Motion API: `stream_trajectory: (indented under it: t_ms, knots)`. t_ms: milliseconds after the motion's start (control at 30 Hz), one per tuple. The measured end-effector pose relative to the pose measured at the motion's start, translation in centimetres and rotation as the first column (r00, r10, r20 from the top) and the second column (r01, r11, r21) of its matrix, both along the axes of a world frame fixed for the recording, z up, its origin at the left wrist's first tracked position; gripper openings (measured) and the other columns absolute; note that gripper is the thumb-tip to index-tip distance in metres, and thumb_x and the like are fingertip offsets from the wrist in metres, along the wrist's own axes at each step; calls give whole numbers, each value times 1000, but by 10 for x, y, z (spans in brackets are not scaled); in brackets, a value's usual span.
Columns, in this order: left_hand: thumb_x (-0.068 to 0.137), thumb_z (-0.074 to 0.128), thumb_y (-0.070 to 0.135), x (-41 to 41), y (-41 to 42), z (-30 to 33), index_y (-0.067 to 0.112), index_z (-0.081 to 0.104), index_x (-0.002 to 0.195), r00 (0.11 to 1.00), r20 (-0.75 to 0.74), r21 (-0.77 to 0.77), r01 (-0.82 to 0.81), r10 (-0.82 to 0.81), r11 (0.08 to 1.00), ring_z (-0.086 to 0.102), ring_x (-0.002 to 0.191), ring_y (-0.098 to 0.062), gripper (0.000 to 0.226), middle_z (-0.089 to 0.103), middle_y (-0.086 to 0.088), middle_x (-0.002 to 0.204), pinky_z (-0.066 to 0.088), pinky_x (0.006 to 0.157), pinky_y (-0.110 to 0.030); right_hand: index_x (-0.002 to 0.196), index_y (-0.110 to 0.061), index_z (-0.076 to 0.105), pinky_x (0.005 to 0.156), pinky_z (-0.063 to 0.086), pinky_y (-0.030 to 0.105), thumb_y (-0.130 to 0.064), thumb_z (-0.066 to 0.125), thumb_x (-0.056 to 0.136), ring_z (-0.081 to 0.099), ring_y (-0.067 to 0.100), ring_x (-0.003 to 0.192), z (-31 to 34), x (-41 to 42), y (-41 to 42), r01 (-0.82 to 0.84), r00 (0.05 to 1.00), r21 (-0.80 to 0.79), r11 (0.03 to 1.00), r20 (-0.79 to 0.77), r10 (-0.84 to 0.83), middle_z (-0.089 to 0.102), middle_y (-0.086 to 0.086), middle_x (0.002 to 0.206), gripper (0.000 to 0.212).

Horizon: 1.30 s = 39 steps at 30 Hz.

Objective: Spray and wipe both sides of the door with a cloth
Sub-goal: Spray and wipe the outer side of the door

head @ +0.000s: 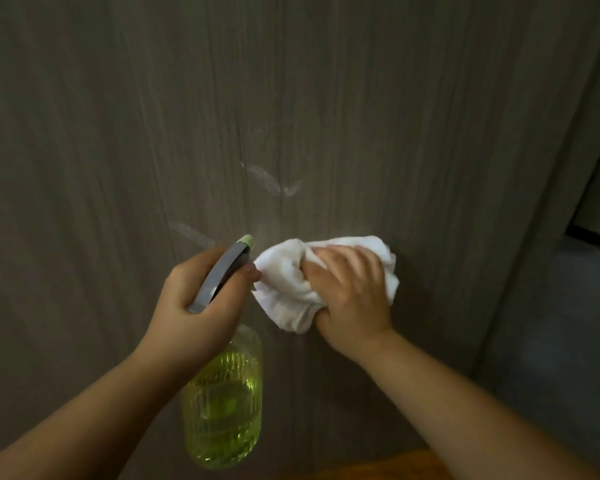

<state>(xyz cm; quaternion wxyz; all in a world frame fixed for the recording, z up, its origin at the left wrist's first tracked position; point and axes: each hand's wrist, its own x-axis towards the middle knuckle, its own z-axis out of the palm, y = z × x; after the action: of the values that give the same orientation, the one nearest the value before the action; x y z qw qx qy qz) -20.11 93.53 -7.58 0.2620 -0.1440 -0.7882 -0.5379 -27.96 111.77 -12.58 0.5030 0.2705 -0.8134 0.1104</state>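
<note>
A grey-brown wood-grain door fills most of the view. My left hand grips a spray bottle with a grey trigger head, a pale green nozzle and yellow-green liquid; the nozzle points at the door. My right hand presses a bunched white cloth flat against the door, just right of the nozzle. Whitish wet streaks show on the door above both hands.
The door's right edge and frame run down the right side, with a dark opening and grey surface beyond. A strip of brown floor shows at the bottom.
</note>
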Motion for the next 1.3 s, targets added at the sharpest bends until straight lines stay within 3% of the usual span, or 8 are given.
stream_trajectory:
  t_ms: [133, 267, 433, 667, 933, 1067, 1167, 1300]
  knots:
    - [94, 61, 19, 3, -2, -2, -3, 65, 87, 1000, 16, -15, -12, 12, 1000, 40, 45, -9, 23, 46, -13, 56, 31, 42, -15, 102, -18, 68, 83, 37, 40, -20, 50, 71, 62, 31, 90, 19, 4, 7, -2, 998, -1, 1000, 63, 2, 66, 4, 99, 36]
    - [88, 62, 31, 7, -4, 2, -5, 64, 88, 1000, -3, -18, 2, -2, 1000, 54, 65, -36, 36, 58, -30, 81, 40, 51, -17, 108, -17, 60, 71, 44, 41, -25, 45, 67, 61, 40, 80, 81, 3, 15, 62, 998, -177, 982, 3, -62, 65, 16, 100, 45]
    - [77, 61, 48, 8, -9, 2, -3, 65, 89, 1000, -1, -49, 17, -17, 999, 57, 74, -39, 52, 62, -28, 86, 43, 54, -21, 113, -7, 62, 86, 44, 51, -14, 51, 80, 56, 41, 101, 138, -3, 23, 112, 994, -320, 941, 29, -108, 61, 15, 114, 36]
    - [74, 55, 50, 7, -9, -2, 0, 67, 87, 1000, -26, -68, -1, -1, 998, 57, 74, -40, 53, 62, -28, 83, 46, 56, -33, 107, -20, 58, 79, 34, 39, -25, 48, 66, 59, 33, 94, 47, -3, 15, 35, 999, -41, 999, 30, -34, 66, 9, 107, 43]
    - [86, 56, 32, 8, -4, 2, -8, 62, 87, 999, -10, -68, -32, 32, 997, 49, 58, -36, 41, 54, -32, 75, 38, 47, -21, 98, -21, 66, 83, 35, 37, -26, 42, 66, 61, 27, 89, 5, 13, 30, -4, 961, 140, 990, 274, -35, 66, -1, 96, 41]
    - [94, 58, 17, 11, -9, 3, -6, 64, 90, 997, 23, -50, -76, 77, 996, 54, 67, -38, 24, 60, -31, 81, 40, 49, -20, 94, -11, 65, 72, 45, 36, -26, 44, 66, 62, 33, 78, 29, 23, 35, -33, 966, -75, 997, 254, 51, 64, 5, 89, 38]
    - [93, 62, 26, 12, -11, 6, -4, 65, 91, 997, 33, -36, -67, 68, 997, 59, 78, -39, 30, 63, -28, 86, 44, 59, -27, 96, -6, 60, 70, 49, 43, -15, 55, 69, 61, 38, 80, 53, 25, 38, -5, 984, -311, 950, 168, 60, 62, 12, 91, 29]
    - [83, 58, 39, 14, -16, 16, 0, 66, 87, 998, 21, -55, -61, 62, 997, 59, 76, -35, 40, 64, -25, 84, 43, 58, -27, 105, -8, 57, 84, 50, 50, -12, 59, 78, 59, 34, 99, 90, 22, 38, 11, 971, -567, 824, 204, 128, 62, 11, 105, 28]
